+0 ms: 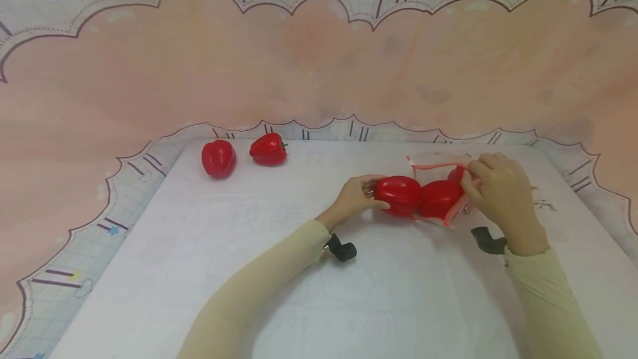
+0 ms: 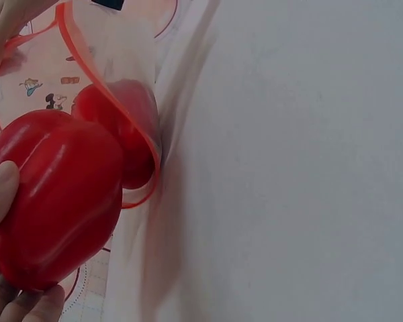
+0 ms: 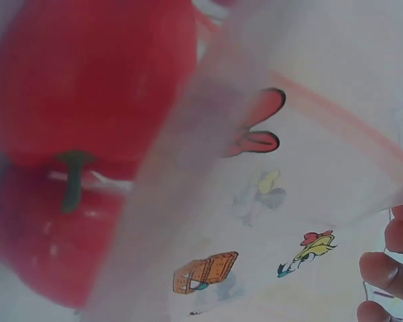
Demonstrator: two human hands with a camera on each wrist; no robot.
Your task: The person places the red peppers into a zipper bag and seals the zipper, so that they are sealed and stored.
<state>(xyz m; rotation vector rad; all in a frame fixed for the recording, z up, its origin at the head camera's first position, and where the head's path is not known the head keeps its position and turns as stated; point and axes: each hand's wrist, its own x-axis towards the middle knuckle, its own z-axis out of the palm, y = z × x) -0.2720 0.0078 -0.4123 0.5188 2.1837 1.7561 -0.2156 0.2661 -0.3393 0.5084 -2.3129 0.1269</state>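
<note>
My left hand (image 1: 355, 199) holds a shiny red bell pepper (image 1: 397, 196) at the mouth of a clear bag (image 2: 47, 74) with red-orange edging and cartoon prints. In the left wrist view, its thumb lies on the near side of this pepper (image 2: 60, 194) and the fingers beneath. Inside the bag, right against it in the head view, is another red bell pepper (image 1: 438, 199). My right hand (image 1: 503, 195) pinches the bag's edge, keeping the mouth apart. Through the film, the right wrist view shows red peppers (image 3: 87, 87) and a green stem (image 3: 72, 178); how many are inside I cannot tell.
Two more red bell peppers lie at the back left of the white table (image 1: 299, 292): one blocky (image 1: 219, 158), the other on its side (image 1: 268, 149) with its stem to the right. Behind hangs a patterned curtain (image 1: 299, 71). Black mounts (image 1: 341, 249) sit at both wrists.
</note>
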